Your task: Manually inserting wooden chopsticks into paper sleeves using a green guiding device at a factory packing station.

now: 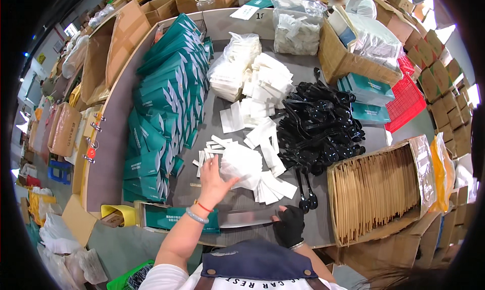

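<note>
My bare left hand [214,180], with a red cord and a pale bangle at the wrist, reaches over the middle of the table. Its thumb and fingers are spread against the near left side of a pile of thin white sheets [242,164]. White paper strips [275,188] lie fanned out to the right of that pile. My right hand [290,225], in a black fingerless glove, is at the table's near edge with its fingers curled; whatever is inside them is hidden. Its fingertips are beside the end of a shiny metal strip [252,218]. Black plastic spoons [318,128] are heaped farther right.
Green printed sleeves [166,103] stand in overlapping rows at the left. White packets [265,83] are piled toward the back. A carton of wooden chopsticks [376,194] sits at the near right. Green boxes [371,90] and a red basket [406,106] are behind it.
</note>
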Demonstrator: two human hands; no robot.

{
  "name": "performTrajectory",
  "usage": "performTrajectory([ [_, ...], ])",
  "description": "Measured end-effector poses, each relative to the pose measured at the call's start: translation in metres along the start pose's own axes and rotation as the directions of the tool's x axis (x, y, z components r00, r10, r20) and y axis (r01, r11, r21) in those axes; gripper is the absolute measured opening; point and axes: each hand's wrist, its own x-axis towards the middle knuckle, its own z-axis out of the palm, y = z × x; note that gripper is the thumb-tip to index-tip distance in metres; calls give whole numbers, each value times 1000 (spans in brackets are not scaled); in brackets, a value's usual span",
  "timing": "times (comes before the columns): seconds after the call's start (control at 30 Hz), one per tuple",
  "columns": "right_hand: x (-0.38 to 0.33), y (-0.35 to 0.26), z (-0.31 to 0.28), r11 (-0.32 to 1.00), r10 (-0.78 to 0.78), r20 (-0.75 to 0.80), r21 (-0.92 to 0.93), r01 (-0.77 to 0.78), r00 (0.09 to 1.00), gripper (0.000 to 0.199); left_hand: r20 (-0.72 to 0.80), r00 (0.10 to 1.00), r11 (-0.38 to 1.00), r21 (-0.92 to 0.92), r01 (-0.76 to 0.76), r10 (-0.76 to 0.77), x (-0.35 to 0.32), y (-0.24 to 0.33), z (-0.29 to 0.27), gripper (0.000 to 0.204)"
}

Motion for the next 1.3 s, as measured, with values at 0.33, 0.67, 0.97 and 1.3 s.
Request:
performTrajectory([
  [0.33, 80, -16, 7, 992, 33, 65, -128, -24, 997, 60, -24, 835, 831, 118, -543, 549, 2, 30, 28, 60],
  [0.67, 101, -27, 36, 898, 342, 208, -359, -253, 916, 53, 11, 835, 828, 128, -546, 550, 25, 43, 33, 61],
  [0.97, 69, -41, 20, 230, 464, 426, 789, -569, 777, 32, 36, 822, 814, -167, -556, 569, 49, 28, 10, 60],
  [1.3, 157, -14, -2, 984, 177, -9, 4, -177, 984, 29, 135, 744, 753, -21, -658, 654, -22, 27, -7, 40],
])
